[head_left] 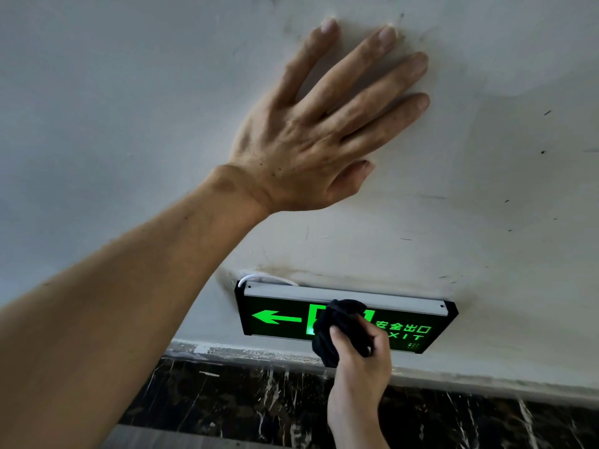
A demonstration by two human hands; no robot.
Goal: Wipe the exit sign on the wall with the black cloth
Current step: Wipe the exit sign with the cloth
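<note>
Right hand [359, 354] presses one black cloth [337, 325] on one exit sign [275, 315].

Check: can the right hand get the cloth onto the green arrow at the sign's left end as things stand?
Probably yes. The right hand already presses the black cloth on the middle of the exit sign, and the arrow beside it is uncovered. The left hand lies flat on the wall well above.

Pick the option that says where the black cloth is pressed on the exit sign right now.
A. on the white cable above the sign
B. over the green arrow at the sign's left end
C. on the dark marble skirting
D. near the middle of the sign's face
D: the right hand holds the black cloth bunched against the middle of the exit sign, leaving the green arrow uncovered.
</note>
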